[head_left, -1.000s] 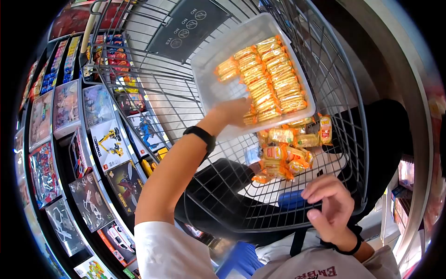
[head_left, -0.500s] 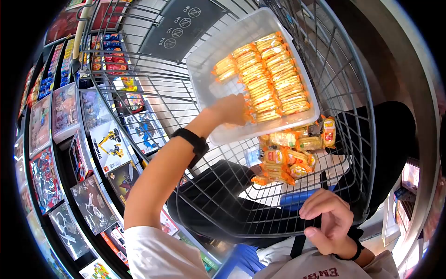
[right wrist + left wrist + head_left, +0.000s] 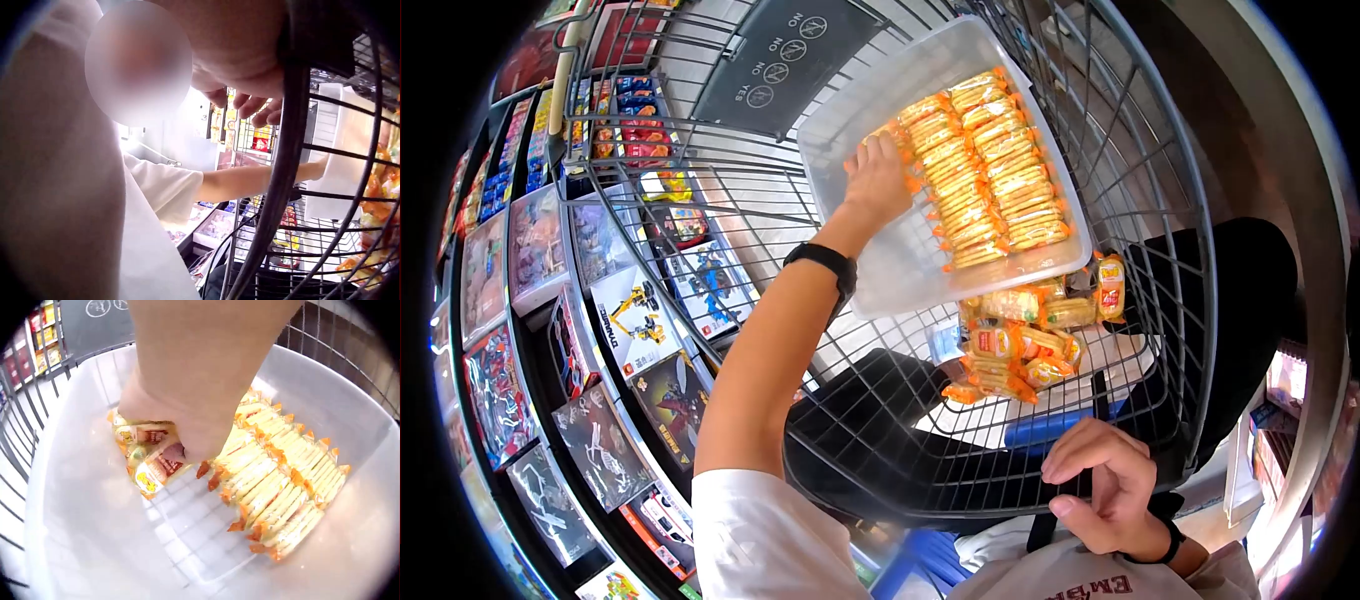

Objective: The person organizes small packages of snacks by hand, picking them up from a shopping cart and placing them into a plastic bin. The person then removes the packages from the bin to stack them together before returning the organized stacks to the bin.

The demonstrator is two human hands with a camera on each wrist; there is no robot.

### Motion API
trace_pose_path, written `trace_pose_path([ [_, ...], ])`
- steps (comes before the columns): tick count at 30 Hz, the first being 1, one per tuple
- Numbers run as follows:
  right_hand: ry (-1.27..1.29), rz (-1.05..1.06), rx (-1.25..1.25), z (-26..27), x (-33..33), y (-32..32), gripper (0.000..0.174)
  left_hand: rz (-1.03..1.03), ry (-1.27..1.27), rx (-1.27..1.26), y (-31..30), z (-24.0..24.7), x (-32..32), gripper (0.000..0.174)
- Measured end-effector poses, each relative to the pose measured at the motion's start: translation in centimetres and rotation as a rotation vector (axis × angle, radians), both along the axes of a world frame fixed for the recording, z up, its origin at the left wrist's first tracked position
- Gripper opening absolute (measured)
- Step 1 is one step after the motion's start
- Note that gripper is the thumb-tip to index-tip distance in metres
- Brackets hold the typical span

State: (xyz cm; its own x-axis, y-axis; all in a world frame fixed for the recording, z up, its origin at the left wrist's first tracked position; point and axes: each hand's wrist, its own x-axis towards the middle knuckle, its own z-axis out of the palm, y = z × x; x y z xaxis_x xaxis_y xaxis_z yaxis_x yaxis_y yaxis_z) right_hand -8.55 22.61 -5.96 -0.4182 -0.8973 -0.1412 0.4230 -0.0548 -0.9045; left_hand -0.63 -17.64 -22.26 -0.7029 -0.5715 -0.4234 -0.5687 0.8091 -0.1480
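Observation:
A translucent plastic bin (image 3: 900, 292) sits tilted in a shopping cart (image 3: 1190, 330). Long rows of orange-and-yellow wrapped snack packets (image 3: 985, 165) fill much of it. My left hand (image 3: 878, 188) reaches in at the short row on the left side. In the left wrist view, its thumb and fingers grip the wrapped snack packets (image 3: 156, 465) there, hiding part of them. More loose packets (image 3: 1015, 350) lie in a heap on the cart floor beside the bin. My right hand (image 3: 1105, 485), fingers loosely bent, hovers by the cart's near rim, holding nothing.
Shelves with boxed toys (image 3: 635, 315) and bagged goods (image 3: 640, 125) run along the left. A grey panel (image 3: 785, 65) hangs at the cart's far end. The person's dark-trousered leg (image 3: 1250, 310) is beside the cart, and something blue (image 3: 1040, 430) shows beneath it.
My left hand has moved from the near end of the middle row up and left to the short row. The near end of the middle row is now uncovered. The right hand stays nearly still.

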Motion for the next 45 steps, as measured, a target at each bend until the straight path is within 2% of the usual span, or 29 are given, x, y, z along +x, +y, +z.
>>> trace_pose_path([
  [1,0.002,0.007,-0.002,-0.1,0.0,-0.1,0.021,0.001,-0.002,-0.001,0.3,0.0,0.3,0.074],
  [3,0.000,0.020,-0.006,0.0,0.0,-0.2,0.021,-0.157,0.202,-0.100,0.9,0.0,1.3,0.095],
  [4,-0.002,0.024,0.000,0.1,0.0,-0.2,0.021,-0.154,0.198,-0.101,0.6,0.1,1.7,0.095],
  [6,0.005,0.032,-0.004,0.0,0.0,-0.3,0.021,-0.247,0.129,-0.068,-0.7,0.7,1.7,0.113],
  [7,0.006,0.037,0.013,-0.1,0.1,-0.2,0.022,-0.246,0.135,-0.075,-1.4,0.8,1.1,0.113],
  [9,0.010,0.036,0.034,-0.1,0.2,0.0,0.022,-0.092,0.065,0.122,-2.4,0.9,-0.1,0.118],
  [12,-0.012,0.028,0.041,-0.2,0.2,0.1,0.022,0.009,0.112,0.149,-2.6,0.6,-1.0,0.112],
  [16,-0.019,0.038,0.047,-0.1,0.2,0.0,0.022,0.002,0.097,0.116,-2.9,0.2,-0.7,0.108],
  [19,-0.010,0.041,0.045,0.0,0.1,-0.2,0.024,-0.075,0.129,0.144,-3.4,0.0,-0.1,0.109],
  [21,-0.012,0.042,0.049,0.0,0.2,-0.2,0.024,0.039,0.050,0.148,-2.8,-0.1,-0.3,0.096],
  [25,-0.013,0.070,0.042,0.0,0.2,-0.2,0.024,0.174,-0.001,0.206,-1.9,0.7,-1.9,0.102],
  [27,-0.028,0.069,0.046,0.1,0.3,-0.1,0.024,0.147,0.033,0.000,-1.0,-0.3,-1.8,0.097],
  [31,-0.107,0.064,0.065,-0.1,0.4,0.3,0.023,0.167,0.031,-0.033,-0.4,0.3,-1.9,0.095],
  [33,-0.107,0.069,0.056,-0.2,0.4,0.5,0.023,0.202,-0.011,-0.084,-0.1,1.3,-2.0,0.080],
  [37,-0.088,0.097,0.062,-0.1,0.7,0.3,0.022,0.182,-0.093,-0.119,-0.1,4.6,-2.2,0.083],
  [40,-0.065,0.112,0.058,0.2,0.9,0.2,0.021,0.268,-0.149,-0.028,-0.9,8.5,-2.3,0.093],
  [42,-0.034,0.073,0.088,0.0,1.2,0.3,0.020,0.295,-0.001,0.205,-0.6,11.9,-1.9,0.103],
  [43,-0.053,0.124,0.102,0.3,1.0,0.5,0.025,0.312,0.097,0.263,1.2,14.9,-2.0,0.104],
  [45,-0.012,0.006,0.054,0.0,1.3,0.2,0.031,0.444,0.455,0.551,3.9,17.7,0.3,0.100],
])
